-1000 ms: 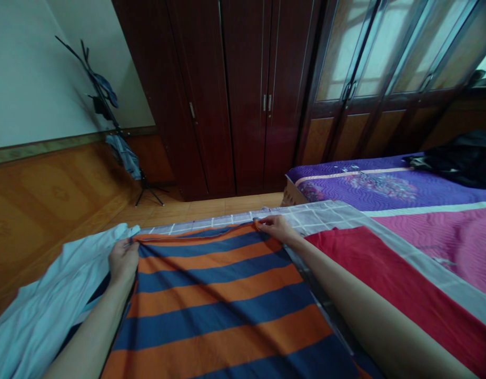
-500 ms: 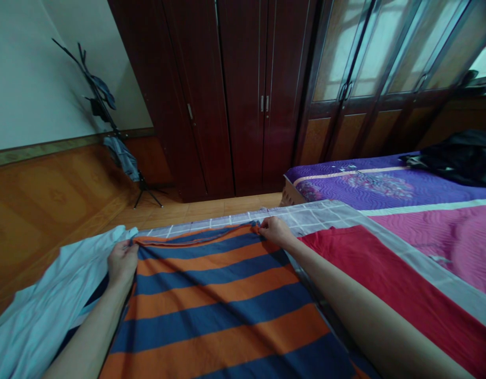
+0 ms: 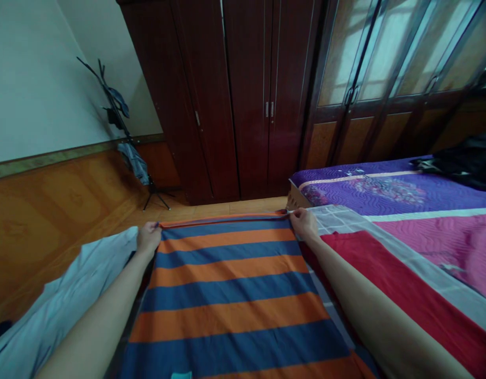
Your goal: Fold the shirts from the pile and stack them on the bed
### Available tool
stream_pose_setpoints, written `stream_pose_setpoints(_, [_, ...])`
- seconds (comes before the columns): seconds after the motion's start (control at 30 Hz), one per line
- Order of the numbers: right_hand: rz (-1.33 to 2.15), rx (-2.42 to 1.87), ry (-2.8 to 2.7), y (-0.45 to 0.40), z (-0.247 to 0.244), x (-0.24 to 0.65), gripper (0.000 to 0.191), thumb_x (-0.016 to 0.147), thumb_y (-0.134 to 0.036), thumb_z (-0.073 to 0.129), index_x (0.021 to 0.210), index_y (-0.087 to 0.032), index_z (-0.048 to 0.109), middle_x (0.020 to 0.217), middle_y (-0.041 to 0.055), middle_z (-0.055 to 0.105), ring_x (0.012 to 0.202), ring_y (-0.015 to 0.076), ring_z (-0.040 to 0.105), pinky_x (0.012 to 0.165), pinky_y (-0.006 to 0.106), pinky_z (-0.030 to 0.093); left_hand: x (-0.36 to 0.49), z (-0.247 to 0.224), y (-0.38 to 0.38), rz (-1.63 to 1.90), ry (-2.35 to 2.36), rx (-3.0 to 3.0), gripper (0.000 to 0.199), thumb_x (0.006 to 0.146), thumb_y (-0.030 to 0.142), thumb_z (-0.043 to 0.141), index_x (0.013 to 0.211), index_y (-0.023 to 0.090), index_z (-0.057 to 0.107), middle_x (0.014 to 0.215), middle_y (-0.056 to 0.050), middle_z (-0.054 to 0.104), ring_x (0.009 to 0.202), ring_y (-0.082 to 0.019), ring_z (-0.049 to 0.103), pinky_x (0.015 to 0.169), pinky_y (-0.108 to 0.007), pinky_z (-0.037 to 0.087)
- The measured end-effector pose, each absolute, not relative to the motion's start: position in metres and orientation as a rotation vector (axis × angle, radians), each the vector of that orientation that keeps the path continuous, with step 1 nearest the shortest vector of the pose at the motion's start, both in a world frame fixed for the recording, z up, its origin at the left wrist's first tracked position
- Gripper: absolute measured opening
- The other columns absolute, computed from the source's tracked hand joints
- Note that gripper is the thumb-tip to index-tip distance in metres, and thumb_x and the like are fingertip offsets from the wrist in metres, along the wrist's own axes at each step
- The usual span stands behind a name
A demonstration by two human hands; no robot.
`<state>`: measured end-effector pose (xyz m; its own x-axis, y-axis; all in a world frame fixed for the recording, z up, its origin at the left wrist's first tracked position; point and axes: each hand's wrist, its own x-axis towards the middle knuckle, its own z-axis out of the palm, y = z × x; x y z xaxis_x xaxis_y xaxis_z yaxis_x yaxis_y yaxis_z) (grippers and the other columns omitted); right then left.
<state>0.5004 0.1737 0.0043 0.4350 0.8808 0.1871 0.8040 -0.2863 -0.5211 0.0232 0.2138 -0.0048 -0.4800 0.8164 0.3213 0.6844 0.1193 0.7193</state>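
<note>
An orange and blue striped shirt (image 3: 227, 305) stretches out in front of me, its far edge drawn nearly straight between my hands. My left hand (image 3: 148, 238) pinches the far left corner of that edge. At the far right corner, my right hand (image 3: 304, 223) has its fingers closed on the cloth. Beside my left arm lies a pale, wrinkled garment (image 3: 88, 284). To the right of my right arm is a flat red garment (image 3: 385, 279). A small teal patch shows on the shirt at the bottom of the view.
Under the clothes is a grey checked sheet (image 3: 333, 218). A bed with a purple and pink cover (image 3: 436, 229) stands on the right, with a dark heap of cloth (image 3: 464, 160) on it. Beyond are a dark red wardrobe (image 3: 250, 131) and a black coat stand (image 3: 120, 121).
Both hands have moved slightly away from me with the shirt. Its far edge, which sagged before, is straighter, and the cloth has fewer diagonal folds. The teal patch has come into view.
</note>
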Motion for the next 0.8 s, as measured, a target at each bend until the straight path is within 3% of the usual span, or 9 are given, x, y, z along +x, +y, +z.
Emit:
stream_pose_setpoints(0.13, [0.209,-2.23,-1.416,0.17,-0.008,0.498,0.026,0.091,-0.039,0.054,0.099,-0.016,0.061,0.099,0.0046,0.064,0.088,0.0166,0.061,0.08,0.037,0.05,0.034,-0.017,0.209,0.936,2.328,1.587,0.014,0.075,0.028,0.057,0.082,0.018,0.065,0.089,-0.012,0.071,0.088,-0.029,0.066,0.073,-0.036,0.049])
stream_pose_setpoints(0.33, [0.218,-2.237,-1.47,0.173,-0.005,0.494,0.038,0.084,-0.05,0.053,0.1,-0.019,0.068,0.097,0.0128,0.068,0.093,0.0283,0.063,0.074,0.036,0.047,0.04,-0.021,0.204,0.68,2.352,1.656,0.04,0.076,0.053,0.055,0.099,0.021,0.067,0.106,-0.012,0.069,0.1,-0.034,0.062,0.075,-0.038,0.046])
stream_pose_setpoints(0.47, [0.236,-2.212,-1.514,0.174,-0.003,0.495,0.038,0.075,-0.048,0.06,0.096,-0.019,0.072,0.092,0.0134,0.07,0.088,0.0298,0.065,0.067,0.032,0.045,0.036,-0.019,0.208,0.629,2.345,1.659,0.04,0.077,0.052,0.055,0.1,0.022,0.068,0.104,-0.01,0.07,0.099,-0.032,0.063,0.072,-0.035,0.046])
stream_pose_setpoints(0.53, [0.24,-2.186,-1.535,0.175,-0.003,0.498,0.029,0.077,-0.041,0.057,0.089,-0.02,0.073,0.088,0.0105,0.071,0.084,0.0258,0.065,0.064,0.028,0.043,0.033,-0.019,0.209,0.634,2.341,1.649,0.035,0.079,0.049,0.053,0.097,0.023,0.068,0.1,-0.008,0.071,0.096,-0.028,0.064,0.071,-0.032,0.046])
stream_pose_setpoints(0.63, [0.23,-2.168,-1.528,0.176,-0.004,0.499,0.032,0.084,-0.037,0.046,0.086,-0.019,0.073,0.082,0.0085,0.071,0.078,0.0209,0.066,0.061,0.024,0.043,0.032,-0.021,0.212,0.663,2.376,1.589,0.03,0.084,0.042,0.048,0.097,0.022,0.067,0.095,-0.006,0.072,0.087,-0.023,0.067,0.068,-0.028,0.047])
stream_pose_setpoints(0.8, [0.159,-2.257,-1.499,0.177,-0.006,0.491,0.035,0.082,-0.042,0.048,0.084,-0.018,0.073,0.086,0.0135,0.07,0.085,0.0287,0.065,0.067,0.032,0.045,0.038,-0.021,0.216,0.654,2.481,1.491,0.03,0.081,0.046,0.051,0.092,0.024,0.067,0.1,-0.009,0.071,0.092,-0.031,0.065,0.069,-0.037,0.048])
